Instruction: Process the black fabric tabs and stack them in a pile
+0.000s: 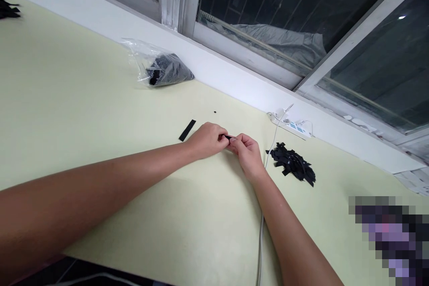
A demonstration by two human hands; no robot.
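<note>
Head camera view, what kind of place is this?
Probably a small workshop bench by a window: a pale green table, a pile of black strips, a clear bag of more black pieces, and a power strip.

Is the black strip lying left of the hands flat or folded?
Flat: the black strip lies spread straight on the table, untouched.

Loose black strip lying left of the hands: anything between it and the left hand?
Nothing visible. The flat black strip lies on bare pale yellow table, just beyond the left hand. Both hands already pinch a small black piece; the right hand sits on the far side.
</note>
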